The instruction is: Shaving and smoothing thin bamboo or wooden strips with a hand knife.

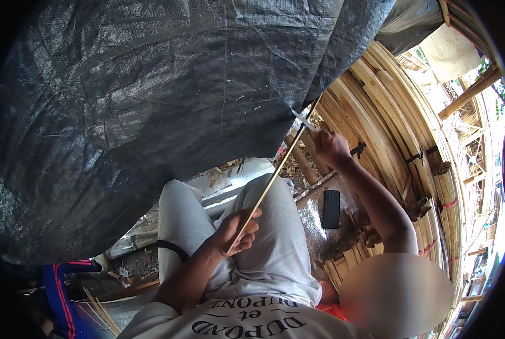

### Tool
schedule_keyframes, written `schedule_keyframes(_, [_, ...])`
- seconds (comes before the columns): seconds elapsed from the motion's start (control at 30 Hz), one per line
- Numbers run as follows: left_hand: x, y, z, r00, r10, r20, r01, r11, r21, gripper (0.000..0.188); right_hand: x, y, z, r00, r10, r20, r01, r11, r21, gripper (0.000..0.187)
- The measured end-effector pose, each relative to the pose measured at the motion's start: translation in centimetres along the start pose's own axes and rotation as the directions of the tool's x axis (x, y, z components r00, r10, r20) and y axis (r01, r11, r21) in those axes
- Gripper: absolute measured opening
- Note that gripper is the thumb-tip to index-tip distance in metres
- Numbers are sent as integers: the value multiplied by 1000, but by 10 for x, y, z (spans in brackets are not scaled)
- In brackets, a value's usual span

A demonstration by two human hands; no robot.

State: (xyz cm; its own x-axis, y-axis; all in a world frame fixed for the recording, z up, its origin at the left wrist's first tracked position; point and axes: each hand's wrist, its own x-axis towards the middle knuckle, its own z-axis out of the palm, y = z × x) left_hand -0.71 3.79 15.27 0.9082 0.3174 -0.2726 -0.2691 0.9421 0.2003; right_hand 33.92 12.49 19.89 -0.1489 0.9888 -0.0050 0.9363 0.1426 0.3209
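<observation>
My left hand [238, 230] is closed around the lower end of a long, thin wooden strip [275, 176], above my lap. The strip slants up and to the right, and its far end passes beside the edge of a black tarp [168, 85]. In my right hand [330, 148] is a knife [302, 118], its handle hidden by my fingers. Its pale blade lies across the upper part of the strip and seems to touch it. My right arm reaches forward from the lower right.
Bundled wooden strips [388, 107] curve along the right side. A black phone [331, 209] lies right of my knee. At the lower left shows another person's dark blue trouser leg [59, 296] with red stripes. A blurred patch hides the lower right.
</observation>
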Motion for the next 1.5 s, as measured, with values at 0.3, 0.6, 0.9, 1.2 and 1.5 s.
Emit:
schedule_keyframes(0.3, [-1,8,-7,991,47,122,-29,988,-149,12,-26,-49,3,891,-431,-143,453,861,232,28])
schedule_keyframes(0.6, [0,13,-8,998,45,37,-44,998,-48,12,-55,-92,-27,861,-412,-298,507,746,432,36])
schedule_keyframes(0.9, [-5,28,-6,998,51,32,-52,998,20,12,-61,-102,-33,911,-325,-254,407,803,436,32])
schedule_keyframes(1.2, [-3,25,-3,999,10,-49,-3,990,142,18,-63,-104,-10,947,-143,-287,252,886,390,26])
schedule_keyframes(1.5, [0,23,9,996,-10,-87,28,978,206,24,-35,-33,17,975,153,-161,-92,938,333,21])
